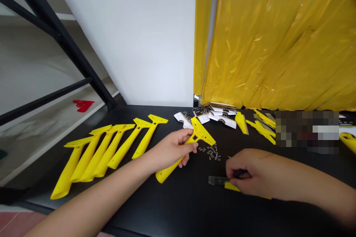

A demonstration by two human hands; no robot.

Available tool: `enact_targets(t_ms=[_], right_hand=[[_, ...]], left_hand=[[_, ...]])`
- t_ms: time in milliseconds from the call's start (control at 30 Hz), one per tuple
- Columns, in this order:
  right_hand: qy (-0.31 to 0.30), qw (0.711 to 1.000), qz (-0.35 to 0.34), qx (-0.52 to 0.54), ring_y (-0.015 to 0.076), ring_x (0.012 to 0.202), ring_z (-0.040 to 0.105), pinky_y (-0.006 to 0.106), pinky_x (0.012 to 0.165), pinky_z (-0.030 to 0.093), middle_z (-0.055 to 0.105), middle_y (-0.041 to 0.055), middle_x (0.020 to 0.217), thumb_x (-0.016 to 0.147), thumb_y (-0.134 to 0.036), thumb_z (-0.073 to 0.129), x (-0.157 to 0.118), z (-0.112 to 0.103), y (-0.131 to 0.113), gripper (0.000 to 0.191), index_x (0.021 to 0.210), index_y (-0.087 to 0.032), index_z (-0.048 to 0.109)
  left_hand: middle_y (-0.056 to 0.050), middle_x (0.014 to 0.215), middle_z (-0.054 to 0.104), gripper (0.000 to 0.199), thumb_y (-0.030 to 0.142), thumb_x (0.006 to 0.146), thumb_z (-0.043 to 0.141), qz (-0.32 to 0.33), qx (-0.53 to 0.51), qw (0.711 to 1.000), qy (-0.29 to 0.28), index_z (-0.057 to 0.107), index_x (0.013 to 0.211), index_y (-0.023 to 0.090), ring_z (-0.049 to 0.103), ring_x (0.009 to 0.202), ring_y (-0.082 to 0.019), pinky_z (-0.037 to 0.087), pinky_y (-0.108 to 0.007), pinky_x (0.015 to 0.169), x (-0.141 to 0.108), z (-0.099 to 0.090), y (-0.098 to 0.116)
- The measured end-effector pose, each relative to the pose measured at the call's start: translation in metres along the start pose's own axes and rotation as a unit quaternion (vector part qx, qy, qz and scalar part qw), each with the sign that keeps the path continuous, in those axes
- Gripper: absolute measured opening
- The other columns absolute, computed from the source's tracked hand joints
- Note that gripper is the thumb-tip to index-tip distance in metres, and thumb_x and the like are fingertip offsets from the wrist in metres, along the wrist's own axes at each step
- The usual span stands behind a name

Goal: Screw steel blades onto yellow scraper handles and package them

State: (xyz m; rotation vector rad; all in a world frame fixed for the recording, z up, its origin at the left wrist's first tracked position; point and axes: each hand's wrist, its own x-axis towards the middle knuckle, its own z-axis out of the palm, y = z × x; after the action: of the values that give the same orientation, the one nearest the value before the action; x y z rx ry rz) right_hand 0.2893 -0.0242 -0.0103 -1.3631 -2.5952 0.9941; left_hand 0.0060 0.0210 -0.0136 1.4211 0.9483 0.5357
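Note:
My left hand (182,148) is closed round a yellow scraper handle (169,168), its wide T-shaped head tilted up to the right. My right hand (250,172) is closed, low over the table, on a slim yellow tool with a flat grey tip (218,180). The fingers cover most of that tool, and a dark part shows between them; its exact kind is hidden. Small metal screws and nuts (213,153) lie scattered between my hands. To the left, several more yellow scraper handles (118,148) rest side by side in a slanted row.
Behind the hands, printed white and black cards (222,116) lie in a loose pile. Yellow blade-shaped pieces (261,126) are heaped at the right, beside a blurred-out patch. A yellow-wrapped stack (278,40) and a white panel (133,37) stand along the black table's (178,207) back.

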Motion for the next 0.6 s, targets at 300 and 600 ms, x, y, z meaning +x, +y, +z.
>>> enact_targets(t_ms=[300,600], right_hand=[[0.059,0.998,-0.035,-0.013,0.0151,0.069,0.060,0.027,0.061,0.041,0.067,-0.0047,0.076,0.100,-0.031,0.065,0.002,-0.003,-0.004,0.014,0.087,-0.029,0.069],[0.334,0.912,-0.174,-0.161,0.0181,0.074,0.064,0.034,0.065,0.048,0.070,0.0025,0.088,0.104,-0.024,0.059,-0.002,-0.015,-0.003,0.003,0.103,-0.025,0.062]], left_hand=[[-0.002,0.100,0.068,0.065,0.036,0.101,0.067,-0.005,-0.078,0.996,0.051,0.040,0.160,0.027,0.061,0.058,-0.009,0.049,-0.024,0.051,-0.006,0.004,0.006],[-0.014,0.131,0.071,0.034,0.042,0.100,0.067,-0.004,-0.085,0.995,0.054,0.076,0.123,0.019,0.065,0.065,-0.010,0.048,-0.020,0.045,-0.008,0.007,0.008]])
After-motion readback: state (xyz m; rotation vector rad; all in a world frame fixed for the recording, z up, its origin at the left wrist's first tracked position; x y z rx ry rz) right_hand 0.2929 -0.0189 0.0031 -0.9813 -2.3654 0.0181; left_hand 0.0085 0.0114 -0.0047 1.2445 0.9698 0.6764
